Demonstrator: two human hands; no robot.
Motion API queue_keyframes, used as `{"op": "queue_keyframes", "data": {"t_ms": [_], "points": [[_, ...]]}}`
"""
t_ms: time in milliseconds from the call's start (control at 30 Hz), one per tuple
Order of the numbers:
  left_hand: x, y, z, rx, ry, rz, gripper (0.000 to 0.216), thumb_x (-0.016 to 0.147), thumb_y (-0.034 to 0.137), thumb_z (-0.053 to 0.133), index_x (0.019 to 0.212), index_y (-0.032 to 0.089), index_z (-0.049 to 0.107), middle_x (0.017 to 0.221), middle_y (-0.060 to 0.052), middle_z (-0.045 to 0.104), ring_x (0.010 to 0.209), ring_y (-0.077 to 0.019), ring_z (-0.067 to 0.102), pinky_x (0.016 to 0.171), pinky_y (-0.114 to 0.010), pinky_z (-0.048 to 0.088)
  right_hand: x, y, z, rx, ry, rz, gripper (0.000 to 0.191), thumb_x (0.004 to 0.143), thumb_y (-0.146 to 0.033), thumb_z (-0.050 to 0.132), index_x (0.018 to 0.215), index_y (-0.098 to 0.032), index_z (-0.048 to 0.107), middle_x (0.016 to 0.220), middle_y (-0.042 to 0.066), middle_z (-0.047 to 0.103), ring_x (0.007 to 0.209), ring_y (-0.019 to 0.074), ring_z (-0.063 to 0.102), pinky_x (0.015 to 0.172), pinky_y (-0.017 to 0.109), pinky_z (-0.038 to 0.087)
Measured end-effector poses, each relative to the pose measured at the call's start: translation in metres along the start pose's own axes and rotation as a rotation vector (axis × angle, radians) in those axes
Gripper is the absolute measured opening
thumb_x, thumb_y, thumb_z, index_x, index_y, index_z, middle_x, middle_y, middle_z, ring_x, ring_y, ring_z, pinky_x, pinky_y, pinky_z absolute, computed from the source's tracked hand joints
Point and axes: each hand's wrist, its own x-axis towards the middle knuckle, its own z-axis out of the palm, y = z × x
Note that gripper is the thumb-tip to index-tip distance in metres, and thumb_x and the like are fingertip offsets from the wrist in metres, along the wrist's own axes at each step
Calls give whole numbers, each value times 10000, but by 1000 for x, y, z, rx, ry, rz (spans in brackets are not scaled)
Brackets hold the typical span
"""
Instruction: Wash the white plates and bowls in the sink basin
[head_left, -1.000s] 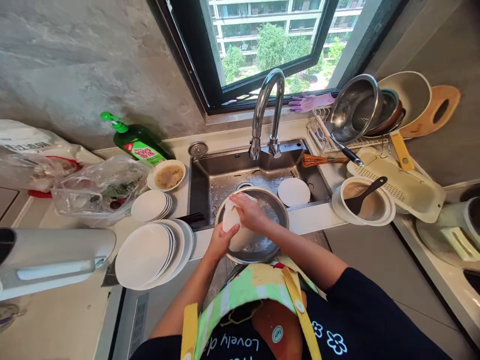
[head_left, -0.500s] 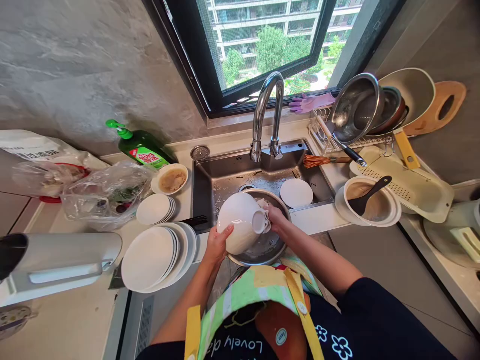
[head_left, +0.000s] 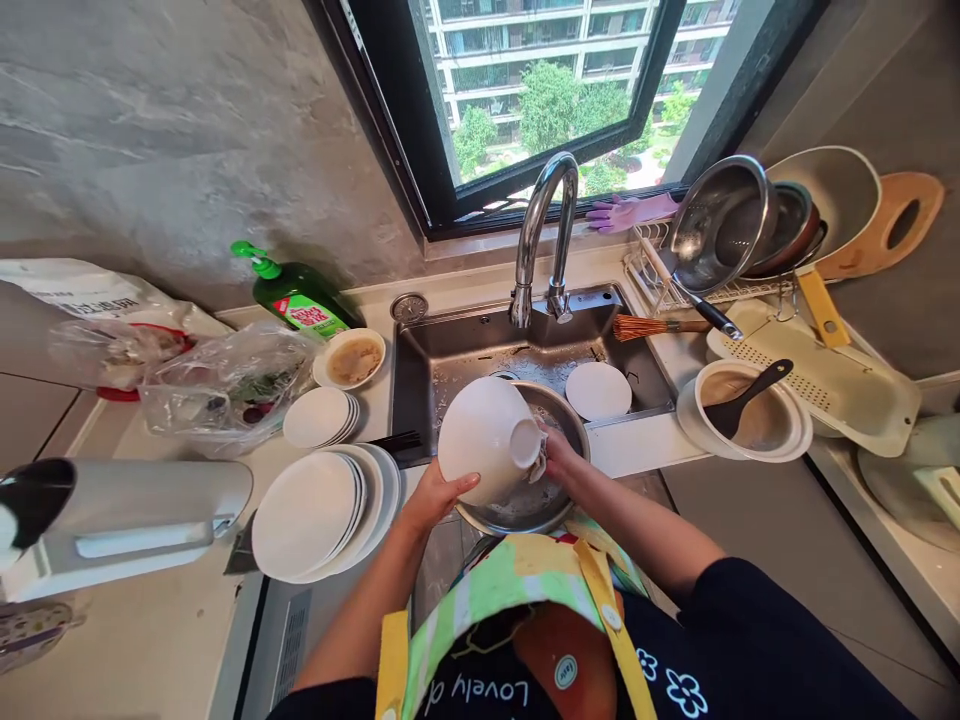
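holding a white bowl (head_left: 480, 440) tilted above the steel basin (head_left: 570, 425) in the sink (head_left: 409, 400), left hand (head_left: 439, 500) cups its side, right hand (head_left: 561, 458) grips its foot with a cloth (head_left: 537, 470); it seems smooth, slippery and fragile, so the foot is safest to hold.

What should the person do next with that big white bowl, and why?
Probably turn the white bowl a little with the left hand, because the right hand is pressing the cloth only at the bowl's foot, so the other parts seem out of its reach.
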Motion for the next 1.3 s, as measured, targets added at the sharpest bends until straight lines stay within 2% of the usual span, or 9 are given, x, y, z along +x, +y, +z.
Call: {"op": "queue_keyframes", "data": {"t_ms": [100,267,467,667,767,867,967,1100,1300], "points": [[6,15,-8,-11,5,-66,590,577,294,790,1108,93,629,997,-157,694,903,-297,647,822,-421,499,5,-13,-4,43,6,65,242,718,-414,618,701,-180,559,594,-3,606,561,143,561,588,264,467],[17,28,-16,-46,-70,-178,537,553,264,801,1043,94,661,973,-156,701,859,-291,658,793,-411,503,12,-25,-2,-89,-83,-91,388,620,-514,684,760,-176,553,606,-33,583,546,114,504,557,231,409],[18,29,-17,23,-120,-277,471,530,271,810,943,76,694,853,-137,717,752,-263,667,723,-373,507,24,-28,-1,-503,-115,-289,423,741,-591,523,758,-169,539,615,-31,545,569,107,455,565,225,373],[9,22,-10,43,-5,-201,440,551,334,798,893,79,694,811,-116,717,726,-247,659,709,-361,503,23,-33,-6,-1030,-1,-550,271,895,-363,399,913,-164,582,883,72,640,827,195,566,779,315,417],[7,17,-9,45,45,-154,428,561,347,793,880,81,692,810,-116,716,736,-251,658,714,-364,502,14,-28,-13,-1285,-50,-646,259,894,-267,395,1006,-138,591,1039,137,629,988,232,556,897,364,398],[7,14,-9,50,112,-123,467,550,376,796,897,82,690,821,-121,716,761,-267,658,713,-372,503,0,-16,-21,-1554,-147,-667,401,834,-158,454,1229,-124,517,1362,168,450,1282,284,359,1051,454,272],[9,10,-9,62,166,-101,501,527,396,805,900,82,688,836,-125,714,782,-278,655,724,-381,500,-12,-2,-25,-1768,-216,-568,552,813,-93,435,1360,-165,411,1510,112,226,1402,317,92,1090,559,125],[11,5,-10,56,174,-92,495,532,387,807,904,84,688,824,-116,713,791,-272,652,747,-381,491,-13,6,-22,-1742,-236,-500,510,816,-76,411,1304,-198,495,1498,79,269,1405,306,97,1084,528,189],[9,2,-11,89,184,-84,509,550,392,799,938,84,680,828,-116,711,822,-278,646,740,-373,491,-13,-23,-11,-1330,-37,-543,409,699,-45,463,1054,-134,647,1115,114,619,1082,233,534,974,366,393]]}}
